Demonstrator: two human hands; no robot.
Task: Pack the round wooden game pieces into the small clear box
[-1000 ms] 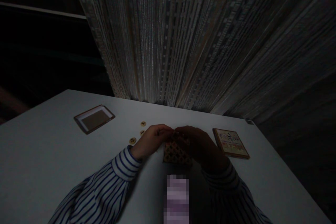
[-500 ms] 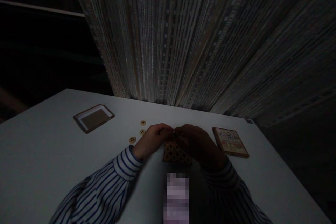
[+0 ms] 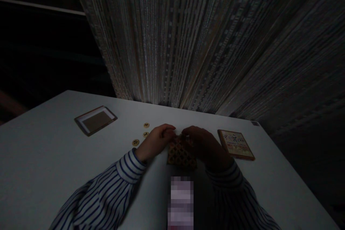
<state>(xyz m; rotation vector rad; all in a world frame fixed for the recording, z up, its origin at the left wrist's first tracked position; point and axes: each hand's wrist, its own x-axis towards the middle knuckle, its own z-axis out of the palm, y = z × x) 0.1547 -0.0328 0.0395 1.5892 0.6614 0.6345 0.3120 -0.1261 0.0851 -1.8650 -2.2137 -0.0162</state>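
Note:
A small box point(image 3: 182, 167) packed with rows of round wooden game discs point(image 3: 179, 152) lies on the white table between my hands. My left hand point(image 3: 157, 140) is at the box's left and far side, with thumb and fingers curled together near its far edge. Over the right part of the box bends my right hand point(image 3: 205, 145), its fingers curled down and dark in shadow. What the fingertips of either hand hold, if anything, is too dim to make out. Several loose discs, one of them a pale disc point(image 3: 136, 142) with a dark mark, lie left of my left hand.
A shallow brown-rimmed tray or lid point(image 3: 97, 121) lies at the left of the white table point(image 3: 67, 165). To the right is a flat box lid point(image 3: 236, 144) with a printed picture. A string curtain point(image 3: 183, 43) hangs behind the table's far edge.
My fingertips, which met above the far side of the box, have drawn slightly apart. More of the discs there now show between my hands. The loose discs and flat trays stay put.

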